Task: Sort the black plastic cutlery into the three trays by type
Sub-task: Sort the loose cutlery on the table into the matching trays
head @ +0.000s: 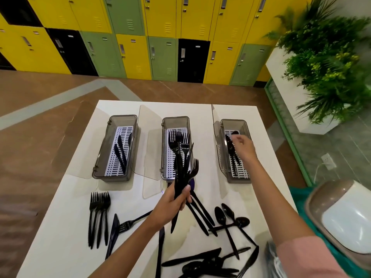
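One head-worn wide-angle view looks forward and down, close over the white table (70, 217), toward lockers (132, 55); edges apparently motion-blurred.

Bare table (200, 110) runs along the far edge behind the three trays (175, 118) and at the near-left corner. Raised clear lids (149, 141) block the gaps between trays. Loose forks (99, 213), spoons (226, 217) and a cutlery heap (204, 261) crowd the near edge. The left hand (172, 205) grips a bundle (180, 173) upright before the middle tray.

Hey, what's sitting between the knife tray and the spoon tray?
The fork tray stands between the knife tray and spoon tray, seen in the head view.
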